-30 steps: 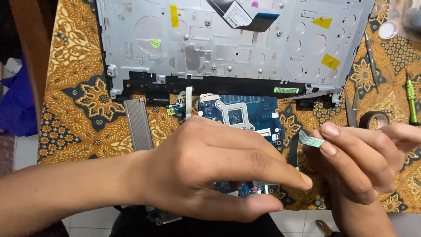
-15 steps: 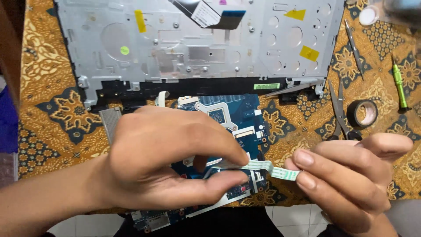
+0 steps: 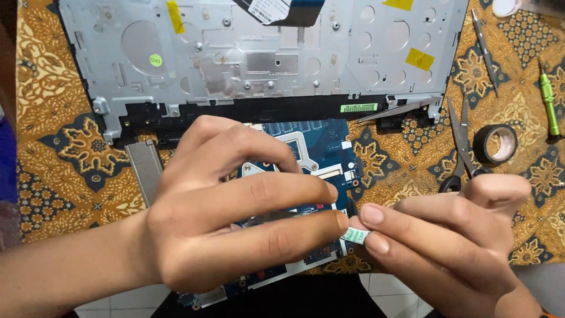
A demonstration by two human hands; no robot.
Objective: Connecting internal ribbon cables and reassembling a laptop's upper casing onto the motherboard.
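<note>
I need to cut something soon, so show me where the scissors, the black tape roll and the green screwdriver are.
scissors (image 3: 461,141): head view, on the blades near the pivot.
black tape roll (image 3: 479,147): head view, on its left outer band.
green screwdriver (image 3: 548,101): head view, on the green handle.

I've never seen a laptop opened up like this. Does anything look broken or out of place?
Nothing looks broken. The blue circuit board lies loose and tilted on the patterned cloth, outside the grey laptop shell. Both hands pinch a small pale strip beside it.
</note>
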